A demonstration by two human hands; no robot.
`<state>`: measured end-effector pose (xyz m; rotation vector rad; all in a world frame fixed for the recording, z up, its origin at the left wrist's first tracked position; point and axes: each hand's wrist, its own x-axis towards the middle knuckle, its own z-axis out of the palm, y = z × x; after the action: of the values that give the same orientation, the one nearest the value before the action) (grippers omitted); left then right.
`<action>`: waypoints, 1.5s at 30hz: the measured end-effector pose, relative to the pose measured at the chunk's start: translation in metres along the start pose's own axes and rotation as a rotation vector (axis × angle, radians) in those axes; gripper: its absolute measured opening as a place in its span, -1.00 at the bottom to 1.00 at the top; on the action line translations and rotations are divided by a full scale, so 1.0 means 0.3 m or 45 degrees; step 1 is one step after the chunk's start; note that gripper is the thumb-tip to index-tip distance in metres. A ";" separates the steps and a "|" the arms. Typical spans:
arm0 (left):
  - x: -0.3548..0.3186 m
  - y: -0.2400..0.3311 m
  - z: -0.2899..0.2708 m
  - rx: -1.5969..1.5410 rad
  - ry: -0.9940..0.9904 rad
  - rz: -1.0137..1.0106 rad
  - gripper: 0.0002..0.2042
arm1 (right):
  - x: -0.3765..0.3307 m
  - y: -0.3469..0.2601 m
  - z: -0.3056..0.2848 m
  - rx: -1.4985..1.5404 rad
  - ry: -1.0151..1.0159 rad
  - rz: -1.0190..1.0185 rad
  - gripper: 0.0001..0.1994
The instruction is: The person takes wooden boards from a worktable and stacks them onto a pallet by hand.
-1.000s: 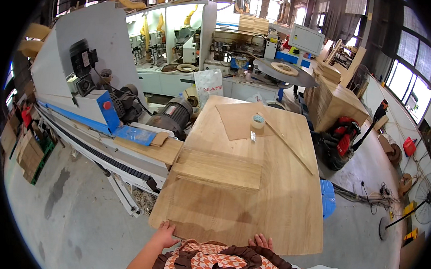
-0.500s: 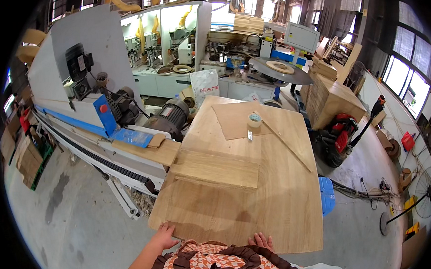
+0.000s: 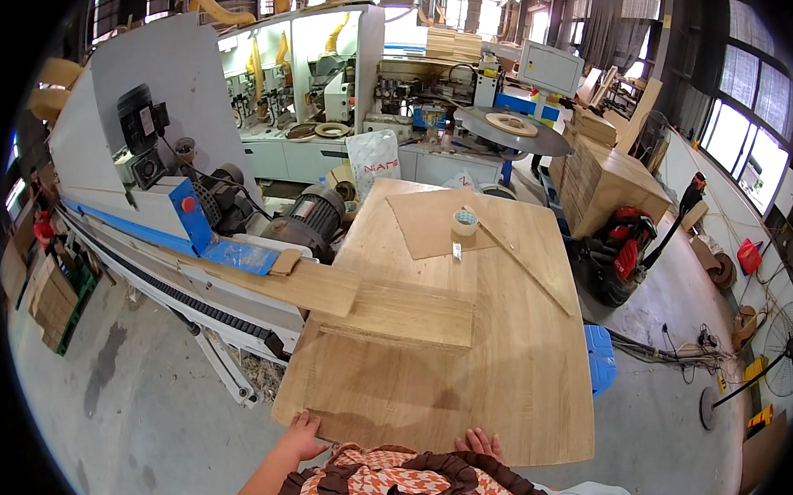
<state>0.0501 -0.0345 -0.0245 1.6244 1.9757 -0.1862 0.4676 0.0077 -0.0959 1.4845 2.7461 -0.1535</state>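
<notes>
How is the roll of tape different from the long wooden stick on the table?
The roll of tape is short and round, but the wooden stick is long, thin and straight. The roll is pale with a bluish-green look, while the stick is tan. The roll sits on the brown sheet; most of the stick reaches beyond it. Both are away from the left hand and right hand.
</notes>
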 end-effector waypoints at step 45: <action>0.032 -0.039 0.058 -0.016 0.056 0.004 -0.32 | 0.050 0.049 0.094 -0.143 0.652 -0.109 -0.58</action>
<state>0.0441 -0.0371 -0.0467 1.6365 2.0026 -0.1377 0.4706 0.0257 -0.1262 1.5548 3.1331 0.4356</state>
